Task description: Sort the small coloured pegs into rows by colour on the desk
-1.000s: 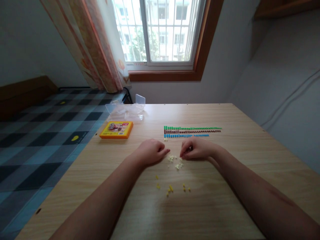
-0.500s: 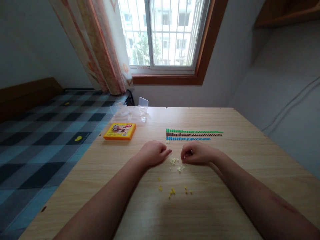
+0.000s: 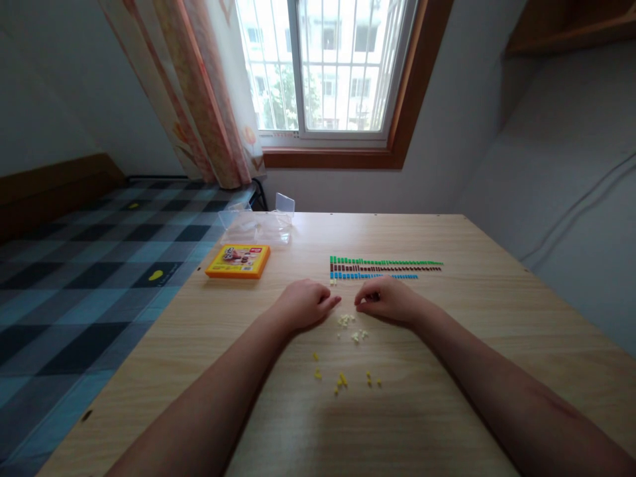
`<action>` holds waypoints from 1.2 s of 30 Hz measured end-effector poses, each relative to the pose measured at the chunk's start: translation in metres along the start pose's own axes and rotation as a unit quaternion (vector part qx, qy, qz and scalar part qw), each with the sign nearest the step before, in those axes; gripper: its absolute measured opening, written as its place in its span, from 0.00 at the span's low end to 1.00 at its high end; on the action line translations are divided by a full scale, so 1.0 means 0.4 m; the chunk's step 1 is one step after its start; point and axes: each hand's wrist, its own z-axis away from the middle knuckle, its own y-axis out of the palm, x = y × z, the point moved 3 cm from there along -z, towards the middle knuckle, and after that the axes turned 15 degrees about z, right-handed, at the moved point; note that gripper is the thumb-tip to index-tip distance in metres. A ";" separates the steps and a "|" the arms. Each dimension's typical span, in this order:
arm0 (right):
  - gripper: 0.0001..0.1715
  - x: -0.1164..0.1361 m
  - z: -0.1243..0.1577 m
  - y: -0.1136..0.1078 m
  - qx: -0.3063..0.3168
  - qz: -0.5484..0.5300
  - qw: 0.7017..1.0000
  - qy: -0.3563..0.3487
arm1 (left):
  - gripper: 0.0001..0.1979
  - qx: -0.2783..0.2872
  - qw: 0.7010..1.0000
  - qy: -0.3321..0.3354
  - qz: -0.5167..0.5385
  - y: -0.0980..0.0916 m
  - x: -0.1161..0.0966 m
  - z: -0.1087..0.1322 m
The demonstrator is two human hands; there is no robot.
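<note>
Pale beads [image 3: 350, 326] lie between your hands, just nearer you; right hand [image 3: 385, 301] pinched, left hand [image 3: 303, 303] curled, forefinger out.

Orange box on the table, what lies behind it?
Clear plastic containers lie behind the orange box, toward the window. Whether they hold anything is too faint to tell.

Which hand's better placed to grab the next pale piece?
Left, probably: left hand rests with a finger stretched toward the pale pieces; right hand is pinched shut, up by the blue row.
</note>
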 end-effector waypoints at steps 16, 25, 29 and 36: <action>0.10 0.025 0.003 0.002 -0.063 0.055 0.994 -0.064 | 0.25 -0.001 1.000 -0.004 0.008 -0.002 -0.002 0.000; 0.11 0.021 0.003 0.009 -0.093 0.042 0.993 -0.067 | 0.24 0.008 1.000 -0.008 0.011 -0.003 -0.002 0.001; 0.12 0.030 0.007 0.007 -0.088 0.043 0.992 -0.083 | 0.24 0.002 1.000 -0.005 0.010 -0.001 0.000 0.000; 0.14 0.042 -0.021 0.025 -0.102 0.110 0.989 0.010 | 0.24 -0.028 0.999 -0.018 0.003 -0.004 0.027 -0.006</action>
